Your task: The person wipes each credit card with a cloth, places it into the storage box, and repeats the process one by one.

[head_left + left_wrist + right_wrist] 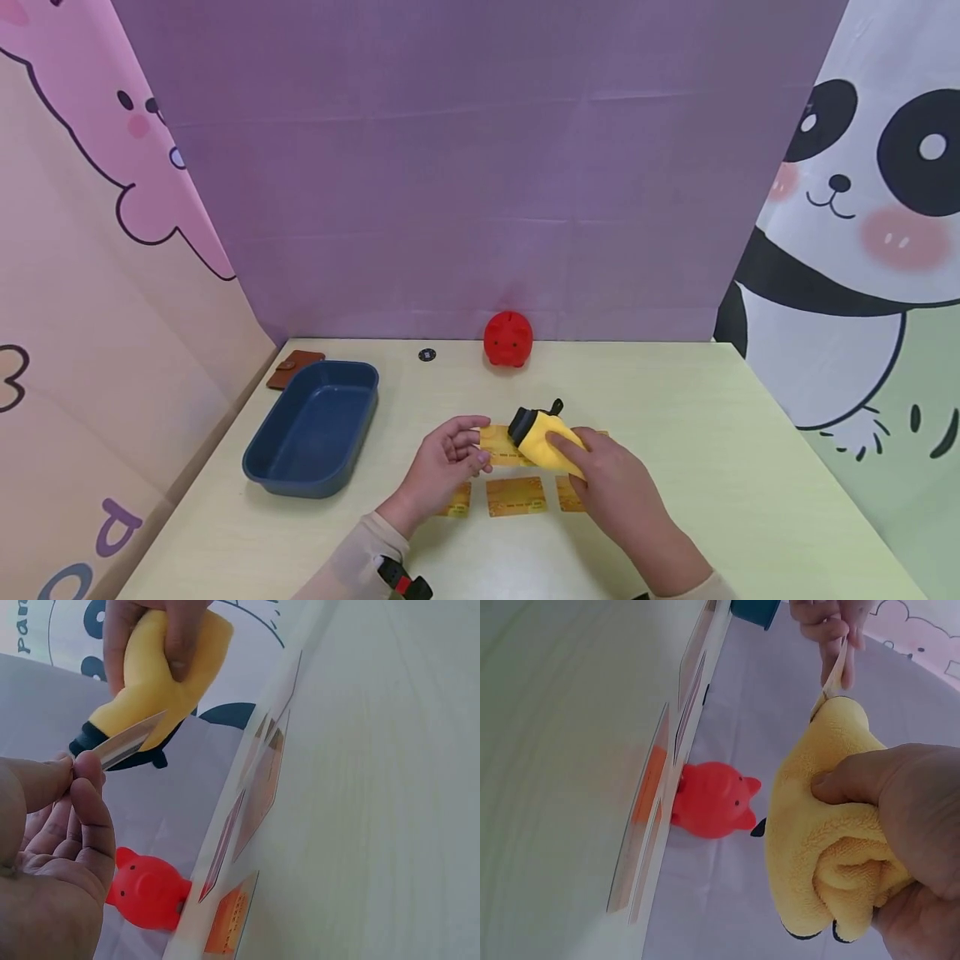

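Note:
In the head view, my left hand (446,462) pinches a gold card (497,446) by its left end, between thumb and fingertips. The left wrist view shows this card (129,742) nearly edge-on, overlapping the cloth. My right hand (618,492) grips a bunched yellow fluffy cloth (551,442) with a black end and a small black loop, right at the card's other end. In the right wrist view the thumb presses into the folds of the cloth (810,832). Below the hands, several gold cards (517,497) lie on the table, some partly hidden by the hands.
A blue tray (348,433) stands at the left of the table (750,467), with a brown wallet (294,368) behind it. Near the back edge are a small black disc (427,355) and a red piggy bank (507,339). A purple backdrop (480,167) rises behind.

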{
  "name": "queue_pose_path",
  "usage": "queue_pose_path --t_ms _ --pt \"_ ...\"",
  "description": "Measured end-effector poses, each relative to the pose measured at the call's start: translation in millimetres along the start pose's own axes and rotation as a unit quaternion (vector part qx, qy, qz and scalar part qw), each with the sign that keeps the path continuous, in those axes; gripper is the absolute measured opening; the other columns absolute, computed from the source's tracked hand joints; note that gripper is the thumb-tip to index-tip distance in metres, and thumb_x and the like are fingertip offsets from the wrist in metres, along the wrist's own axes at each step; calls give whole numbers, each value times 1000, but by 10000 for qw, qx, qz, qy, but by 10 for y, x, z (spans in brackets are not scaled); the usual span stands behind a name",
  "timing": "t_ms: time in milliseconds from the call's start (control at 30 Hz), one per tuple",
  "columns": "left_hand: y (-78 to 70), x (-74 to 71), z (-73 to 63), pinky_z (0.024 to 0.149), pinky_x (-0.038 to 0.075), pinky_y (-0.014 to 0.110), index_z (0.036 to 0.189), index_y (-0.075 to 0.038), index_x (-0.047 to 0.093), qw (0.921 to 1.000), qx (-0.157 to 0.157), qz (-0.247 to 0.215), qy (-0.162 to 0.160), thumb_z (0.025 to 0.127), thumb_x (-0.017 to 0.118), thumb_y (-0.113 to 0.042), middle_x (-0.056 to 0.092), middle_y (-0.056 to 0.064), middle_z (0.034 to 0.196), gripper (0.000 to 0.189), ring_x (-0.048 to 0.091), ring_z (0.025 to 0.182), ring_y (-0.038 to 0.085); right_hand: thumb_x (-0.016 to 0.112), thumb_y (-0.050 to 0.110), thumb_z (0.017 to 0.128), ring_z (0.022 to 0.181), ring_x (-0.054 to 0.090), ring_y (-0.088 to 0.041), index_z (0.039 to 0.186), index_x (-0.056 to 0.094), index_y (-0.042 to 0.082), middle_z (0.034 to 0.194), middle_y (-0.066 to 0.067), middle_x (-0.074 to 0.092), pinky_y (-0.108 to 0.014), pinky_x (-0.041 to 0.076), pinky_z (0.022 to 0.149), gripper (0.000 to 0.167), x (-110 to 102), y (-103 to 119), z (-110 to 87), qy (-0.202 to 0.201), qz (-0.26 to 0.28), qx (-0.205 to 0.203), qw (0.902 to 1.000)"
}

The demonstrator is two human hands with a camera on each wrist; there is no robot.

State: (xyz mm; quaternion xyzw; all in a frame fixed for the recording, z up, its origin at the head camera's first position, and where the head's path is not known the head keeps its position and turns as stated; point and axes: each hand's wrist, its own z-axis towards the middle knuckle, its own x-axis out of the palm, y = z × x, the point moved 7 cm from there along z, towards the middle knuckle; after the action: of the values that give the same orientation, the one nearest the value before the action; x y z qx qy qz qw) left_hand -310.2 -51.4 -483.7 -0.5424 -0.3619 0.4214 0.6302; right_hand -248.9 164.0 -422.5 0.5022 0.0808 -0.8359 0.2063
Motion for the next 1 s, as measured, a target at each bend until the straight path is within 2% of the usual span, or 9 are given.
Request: queue_pose_path --t_ms 200,367,567,733,933,1000 --pt "17 38 -3 87 62 32 143 -9 57 9999 29 -80 144 100 69 -2 70 14 116 45 72 92 24 95 2 69 95 71 -31 130 71 23 115 -11 69 -45 63 78 69 29 144 4 77 8 -330 9994" --pt "17 51 -8 86 62 32 143 -7 57 9998 49 -96 162 100 69 -2 70 14 116 45 71 92 24 95 3 68 96 71 -31 130 71 24 117 -12 69 -45 63 78 69 52 145 10 111 -70 -289 9995" --pt "-12 8 -14 87 62 32 144 -10 56 10000 15 -35 80 100 69 -2 70 13 117 46 72 93 25 95 3 68 95 71 -30 129 72 23 113 -10 70 -44 63 76 67 31 -11 3 -9 -153 -131 9998" --pt "-40 -67 -4 84 61 28 145 -16 54 9998 31 97 -168 101 70 -6 71 11 118 47 71 94 24 92 1 71 96 71 -32 134 70 20 115 -11 69 -45 64 76 69 1 -210 -19 -256 -12 139 9996" --pt "-65 -127 -4 80 59 26 145 -15 54 9987 158 291 -378 102 69 -7 72 12 115 47 71 94 24 89 1 75 97 71 -34 138 67 18 119 -14 69 -47 64 77 68 -71 -357 -38 -605 259 427 9969" --pt "-72 -132 -6 82 60 30 143 -14 56 9985 161 301 -417 102 68 -6 72 12 115 44 70 95 25 88 1 75 95 72 -34 137 67 17 119 -14 69 -48 64 76 68 -93 -372 -39 -735 316 442 9958"
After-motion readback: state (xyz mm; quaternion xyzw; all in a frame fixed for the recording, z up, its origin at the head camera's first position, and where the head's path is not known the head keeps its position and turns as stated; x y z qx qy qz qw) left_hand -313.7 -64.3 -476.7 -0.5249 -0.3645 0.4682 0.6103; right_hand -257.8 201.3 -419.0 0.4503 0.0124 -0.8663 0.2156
